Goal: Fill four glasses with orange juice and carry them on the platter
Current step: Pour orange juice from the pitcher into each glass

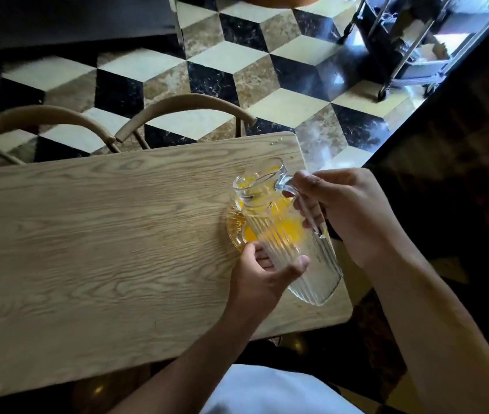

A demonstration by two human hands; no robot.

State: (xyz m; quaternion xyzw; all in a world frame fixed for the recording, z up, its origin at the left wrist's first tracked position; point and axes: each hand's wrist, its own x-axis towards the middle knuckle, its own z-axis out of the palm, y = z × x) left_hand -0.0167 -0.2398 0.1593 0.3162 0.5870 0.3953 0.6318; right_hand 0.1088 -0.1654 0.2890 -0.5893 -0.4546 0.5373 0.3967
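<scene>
A ribbed clear glass pitcher (303, 252) is tilted with its spout down to the left, and a little orange juice streaks its inside. My right hand (347, 210) grips its handle. Under the spout stands a glass (237, 231) holding orange juice, mostly hidden behind the pitcher. My left hand (264, 273) is curled around the glass's near side, the thumb against the pitcher's wall. Only this one glass is in view, and no platter is in view.
The wooden table (103, 234) ends just right of the pitcher. Two curved wooden chair backs (177, 106) stand along its far edge. Beyond lies a patterned tile floor (237, 58), with a wheeled metal cart (401, 49) at the top right.
</scene>
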